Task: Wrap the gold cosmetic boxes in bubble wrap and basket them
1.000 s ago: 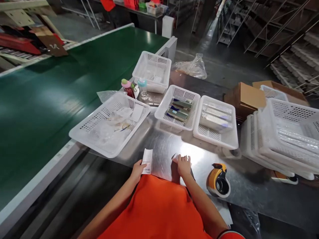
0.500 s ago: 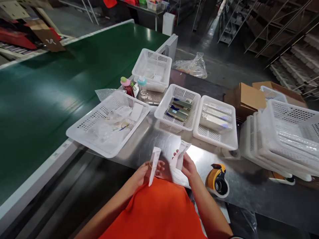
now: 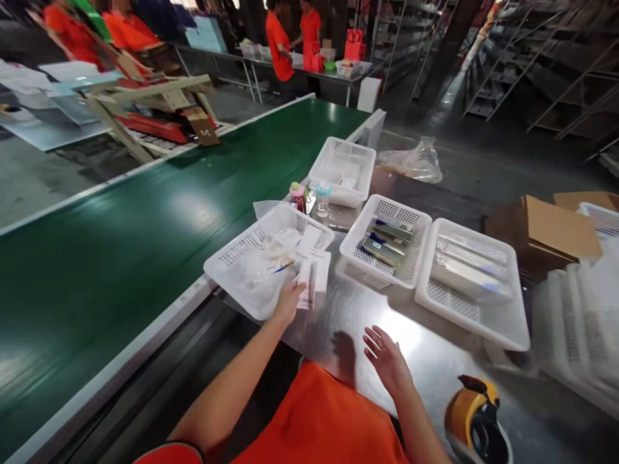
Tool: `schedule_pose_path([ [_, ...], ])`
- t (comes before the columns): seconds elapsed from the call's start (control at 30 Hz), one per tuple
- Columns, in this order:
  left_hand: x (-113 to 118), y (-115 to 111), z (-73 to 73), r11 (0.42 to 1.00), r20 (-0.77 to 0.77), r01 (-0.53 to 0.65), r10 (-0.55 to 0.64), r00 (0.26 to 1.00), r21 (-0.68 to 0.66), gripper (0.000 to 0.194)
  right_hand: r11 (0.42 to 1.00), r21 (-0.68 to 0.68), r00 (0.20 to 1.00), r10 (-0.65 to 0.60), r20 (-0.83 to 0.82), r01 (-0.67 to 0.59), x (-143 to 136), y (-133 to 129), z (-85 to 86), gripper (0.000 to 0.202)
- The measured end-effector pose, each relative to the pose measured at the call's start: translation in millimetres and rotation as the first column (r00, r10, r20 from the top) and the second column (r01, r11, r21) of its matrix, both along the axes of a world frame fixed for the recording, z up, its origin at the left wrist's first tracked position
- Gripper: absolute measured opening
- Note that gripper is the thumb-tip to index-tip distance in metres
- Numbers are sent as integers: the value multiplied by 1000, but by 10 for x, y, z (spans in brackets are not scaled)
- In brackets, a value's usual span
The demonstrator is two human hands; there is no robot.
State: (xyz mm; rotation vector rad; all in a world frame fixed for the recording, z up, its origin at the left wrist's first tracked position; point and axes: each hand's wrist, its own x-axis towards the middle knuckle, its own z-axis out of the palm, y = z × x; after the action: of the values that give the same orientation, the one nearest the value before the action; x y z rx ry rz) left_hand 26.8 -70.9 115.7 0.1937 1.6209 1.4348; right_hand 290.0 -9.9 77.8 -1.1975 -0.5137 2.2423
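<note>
My left hand is closed on a white printed paper slip, holding it by its near edge at the right side of a large white basket. Clear plastic bags, white papers and small coloured bits lie in that basket. Over the bare steel, my right hand hovers with its fingers apart and nothing in them. Beyond it stand a white basket with silver-grey boxes and another with bubble-wrapped boxes.
A tape dispenser sits at the right of the steel table. Two bottles stand near a farther basket. The green conveyor belt runs along the left. Stacked baskets and cardboard are at right; people in orange work behind.
My left hand has moved left and forward with paper to the large basket. My right hand has let go of its paper and opened. The view has swung left and up.
</note>
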Motion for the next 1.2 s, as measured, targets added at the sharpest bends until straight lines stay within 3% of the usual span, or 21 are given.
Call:
schedule_pose_path([
  [0.13, -849, 436, 140, 989, -22, -146, 146, 989, -4, 31, 999, 32, 995, 15, 104, -18, 124, -86, -102, 46],
  [0.2, -1053, 544, 196, 986, -15, -167, 166, 986, -9, 28, 999, 44, 992, 26, 127, -31, 158, -159, -136, 45],
  [0.27, -1057, 547, 225, 986, -15, -168, 168, 986, -4, 25, 997, 57, 990, 36, 136, -44, 165, -229, -150, 45],
  [0.33, -885, 466, 222, 990, -18, -143, 144, 989, 16, 25, 997, 64, 988, 40, 149, -50, 140, -283, -128, 47],
  [0.47, -257, 198, 148, 996, -34, -19, 22, 999, 83, 27, 990, 112, 980, 62, 190, -85, -35, -304, 23, 53],
  [0.57, 254, -5, 57, 987, -201, 140, -122, 972, 78, 16, 952, 277, 965, 58, 254, -130, -241, -247, 128, 56],
  [0.67, 639, -165, -60, 946, -333, 321, -314, 889, -37, 9, 863, 483, 915, -65, 397, -149, -396, -179, 152, 69],
  [0.73, 757, -237, -127, 892, -397, 441, -442, 804, -101, 15, 800, 568, 866, -133, 482, -194, -431, -138, 124, 75],
  [0.83, 695, -300, -149, 838, -460, 518, -532, 711, -169, 25, 731, 575, 863, 37, 504, -367, -396, -107, 32, 45],
  [0.9, 543, -322, -110, 878, -415, 460, -471, 778, -135, 30, 676, 547, 846, 226, 483, -493, -354, -121, -54, 16],
  [0.97, 369, -358, -63, 957, -295, 287, -287, 911, -43, 37, 654, 516, 819, 316, 479, -554, -331, -152, -148, 12],
  [1.03, 227, -456, -48, 999, -165, 43, -41, 985, 9, 40, 704, 454, 817, 328, 475, -546, -346, -181, -229, 18],
  [1.1, 159, -657, -107, 989, -102, -149, 147, 984, -14, 38, 801, 359, 840, 302, 450, -480, -413, -192, -285, 20],
  [1.2, 221, -1149, -344, 956, -32, -270, 268, 963, -118, 34, 888, 235, 877, 289, 383, -395, -644, -157, -344, 22],
])
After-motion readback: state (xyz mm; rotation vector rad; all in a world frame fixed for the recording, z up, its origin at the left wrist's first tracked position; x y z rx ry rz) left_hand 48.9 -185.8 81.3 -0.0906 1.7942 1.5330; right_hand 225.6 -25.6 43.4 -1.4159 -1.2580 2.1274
